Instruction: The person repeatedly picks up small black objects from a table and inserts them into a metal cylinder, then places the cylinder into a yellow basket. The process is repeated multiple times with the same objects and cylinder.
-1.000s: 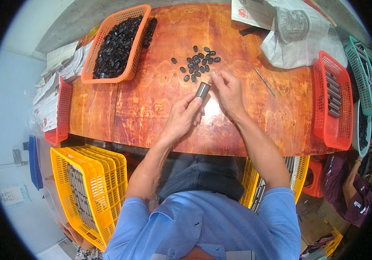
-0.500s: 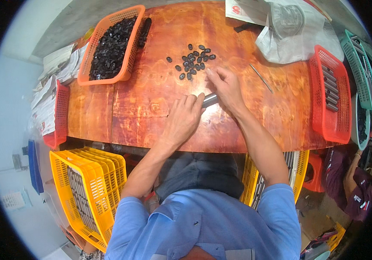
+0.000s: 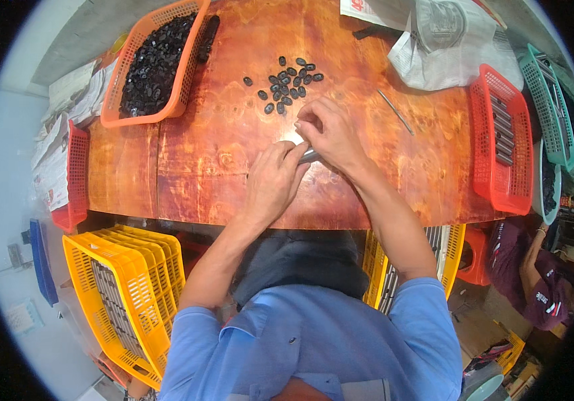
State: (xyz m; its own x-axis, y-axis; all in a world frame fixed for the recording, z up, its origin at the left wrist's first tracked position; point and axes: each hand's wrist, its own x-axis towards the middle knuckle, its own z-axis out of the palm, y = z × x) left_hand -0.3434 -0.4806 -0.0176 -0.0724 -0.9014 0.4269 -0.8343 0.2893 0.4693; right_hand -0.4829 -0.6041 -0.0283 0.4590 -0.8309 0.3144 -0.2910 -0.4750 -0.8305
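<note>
My left hand [image 3: 272, 179] is closed round a short grey metal tube [image 3: 309, 156], above the near middle of the wooden table [image 3: 220, 180]. Most of the tube is hidden by my hands. At its other end is my right hand [image 3: 333, 137], thumb and fingers drawn together in a pinch; what they hold, if anything, cannot be made out. Just beyond my hands lies a loose group of small black oval pieces [image 3: 285, 87], several with holes. To the right of them rests a thin metal rod [image 3: 395, 111].
An orange basket [image 3: 177, 100] full of black pieces stands far left. At right are a red basket [image 3: 486, 180] holding metal tubes and a green basket [image 3: 564, 157]. A white sack [image 3: 427, 63] lies behind. Yellow crates [image 3: 136, 267] flank my legs. Another person [image 3: 534, 274] sits at right.
The view has shifted slightly, so the table's things sit a little further left. My right hand has drawn back from the black pieces to the tube's end. My left still grips the tube.
</note>
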